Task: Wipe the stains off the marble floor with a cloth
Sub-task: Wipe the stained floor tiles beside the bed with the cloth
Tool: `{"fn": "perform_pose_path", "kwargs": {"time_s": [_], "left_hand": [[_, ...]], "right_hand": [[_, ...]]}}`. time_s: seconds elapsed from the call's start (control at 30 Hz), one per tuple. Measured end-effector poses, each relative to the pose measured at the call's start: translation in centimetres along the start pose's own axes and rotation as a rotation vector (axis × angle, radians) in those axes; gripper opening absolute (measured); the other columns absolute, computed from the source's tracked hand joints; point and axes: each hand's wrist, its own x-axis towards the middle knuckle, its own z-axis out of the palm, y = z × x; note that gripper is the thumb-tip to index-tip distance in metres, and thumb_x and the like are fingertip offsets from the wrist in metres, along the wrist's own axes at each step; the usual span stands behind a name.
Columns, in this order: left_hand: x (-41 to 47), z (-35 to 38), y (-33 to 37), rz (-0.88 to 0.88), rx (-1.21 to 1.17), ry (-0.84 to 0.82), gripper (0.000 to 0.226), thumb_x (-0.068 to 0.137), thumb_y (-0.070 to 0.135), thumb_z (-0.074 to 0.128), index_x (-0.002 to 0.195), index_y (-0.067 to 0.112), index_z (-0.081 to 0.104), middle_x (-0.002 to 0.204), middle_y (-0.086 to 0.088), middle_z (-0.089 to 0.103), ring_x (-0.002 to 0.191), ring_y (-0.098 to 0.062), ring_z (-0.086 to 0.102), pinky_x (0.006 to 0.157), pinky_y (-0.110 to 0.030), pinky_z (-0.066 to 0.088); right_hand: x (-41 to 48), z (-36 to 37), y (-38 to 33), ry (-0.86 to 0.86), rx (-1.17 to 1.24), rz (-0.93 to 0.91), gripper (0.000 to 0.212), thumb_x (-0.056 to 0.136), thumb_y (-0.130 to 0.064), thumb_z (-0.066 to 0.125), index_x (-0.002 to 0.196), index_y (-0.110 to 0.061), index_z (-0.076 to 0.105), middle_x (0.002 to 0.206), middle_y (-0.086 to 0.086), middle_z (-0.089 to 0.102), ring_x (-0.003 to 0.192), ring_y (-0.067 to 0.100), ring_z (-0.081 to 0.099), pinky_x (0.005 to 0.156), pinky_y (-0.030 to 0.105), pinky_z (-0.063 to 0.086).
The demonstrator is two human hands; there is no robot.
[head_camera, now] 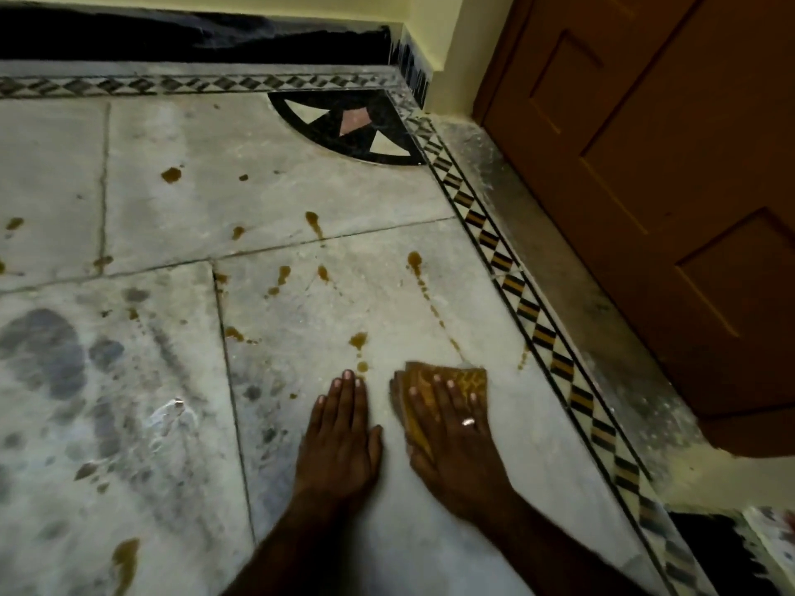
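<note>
A folded brown-yellow cloth (pixel 464 378) lies flat on the pale marble floor (pixel 266 423). My right hand (pixel 456 440) presses down on the cloth with its fingers spread; a ring shows on one finger. To its left my left hand (pixel 340 440) rests palm-down on the bare marble, fingers together, holding nothing. Several brown stains dot the floor ahead: one drop (pixel 358 339) just beyond my left fingertips, a long streak (pixel 423 286) running toward the cloth, and a larger smear (pixel 124 561) at the lower left.
A brown wooden door (pixel 645 187) stands at the right behind a checkered inlay border (pixel 529 311). A black skirting (pixel 193 36) runs along the far wall, with a black quarter-circle inlay (pixel 352 131) in the corner. Grey damp patches (pixel 47 350) mark the left slabs.
</note>
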Motion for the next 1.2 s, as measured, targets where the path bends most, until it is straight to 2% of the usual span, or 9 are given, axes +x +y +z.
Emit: {"fn": "perform_pose_path", "kwargs": {"time_s": [0.1,0.3,0.57,0.63,0.77,0.83,0.97,1.1,1.2], "left_hand": [[0.0,0.4,0.0,-0.01,0.024,0.033,0.068,0.104,0.044,0.019,0.151,-0.003,0.037,0.16,-0.021,0.032,0.148,-0.035,0.033,0.122,-0.046,0.019],[-0.3,0.6,0.0,-0.028,0.047,0.078,0.072,0.104,0.048,0.018,0.151,-0.003,0.037,0.161,-0.02,0.032,0.148,-0.033,0.033,0.119,-0.048,0.025],[-0.4,1.1,-0.2,0.017,0.119,0.244,0.068,0.096,0.04,0.038,0.147,-0.005,0.043,0.157,-0.022,0.038,0.143,-0.035,0.041,0.114,-0.051,0.032],[-0.5,1.4,-0.2,0.012,0.138,0.261,0.068,0.096,0.04,0.038,0.146,-0.005,0.043,0.157,-0.022,0.039,0.142,-0.036,0.042,0.113,-0.051,0.033],[-0.5,1.4,-0.1,-0.003,0.161,0.265,0.067,0.096,0.039,0.039,0.146,-0.005,0.044,0.155,-0.024,0.04,0.141,-0.037,0.044,0.111,-0.052,0.036],[-0.6,1.4,0.0,-0.022,0.161,0.246,0.067,0.096,0.04,0.038,0.146,-0.005,0.044,0.156,-0.023,0.04,0.141,-0.037,0.044,0.112,-0.051,0.035],[-0.4,1.3,0.0,-0.032,0.161,0.229,0.068,0.097,0.042,0.037,0.146,-0.005,0.044,0.156,-0.022,0.04,0.142,-0.035,0.044,0.113,-0.05,0.035],[0.2,0.8,-0.3,0.019,0.14,0.191,0.068,0.098,0.043,0.037,0.146,-0.005,0.044,0.156,-0.022,0.039,0.142,-0.036,0.043,0.113,-0.05,0.035],[1.8,0.8,-0.3,0.001,0.094,0.139,0.071,0.103,0.048,0.026,0.149,-0.004,0.039,0.16,-0.022,0.034,0.146,-0.034,0.038,0.116,-0.049,0.031]], "right_hand": [[-4.0,0.0,3.4,0.094,-0.103,-0.062,0.067,0.101,-0.035,0.055,0.159,-0.011,0.033,0.164,0.017,0.034,0.149,0.043,0.035,0.114,0.065,0.037],[3.3,0.5,9.2,0.023,0.058,0.425,0.071,0.099,-0.047,0.036,0.162,-0.018,0.019,0.162,0.023,0.034,0.148,0.042,0.036,0.113,0.067,0.034],[-3.4,-0.4,6.1,0.006,-0.018,-0.075,0.061,0.102,-0.032,0.045,0.16,-0.016,0.032,0.167,0.013,0.029,0.152,0.038,0.031,0.115,0.062,0.035],[-4.4,0.2,10.4,-0.034,-0.015,0.179,0.055,0.109,-0.035,0.031,0.158,-0.01,0.035,0.165,0.018,0.029,0.15,0.041,0.032,0.11,0.067,0.039],[2.3,0.8,14.7,-0.142,0.104,0.563,0.073,0.098,-0.06,0.003,0.164,-0.028,-0.004,0.172,0.01,0.001,0.159,0.032,0.003,0.125,0.063,0.002],[6.5,0.5,13.0,-0.152,0.128,0.511,0.076,0.094,-0.06,0.004,0.163,-0.03,-0.008,0.172,0.009,-0.001,0.159,0.032,0.002,0.124,0.06,-0.002],[7.4,0.6,4.9,-0.029,0.094,0.166,0.073,0.097,-0.047,0.037,0.164,-0.027,0.017,0.168,0.013,0.025,0.153,0.036,0.029,0.119,0.057,0.029],[1.1,-0.1,3.9,0.049,0.045,-0.084,0.07,0.101,-0.041,0.044,0.164,-0.023,0.019,0.171,0.006,0.016,0.157,0.03,0.018,0.118,0.056,0.028],[2.2,0.6,8.1,0.091,0.073,0.109,0.06,0.109,-0.043,0.024,0.165,-0.023,0.01,0.173,0.004,0.005,0.159,0.026,0.012,0.121,0.054,0.023]]}}
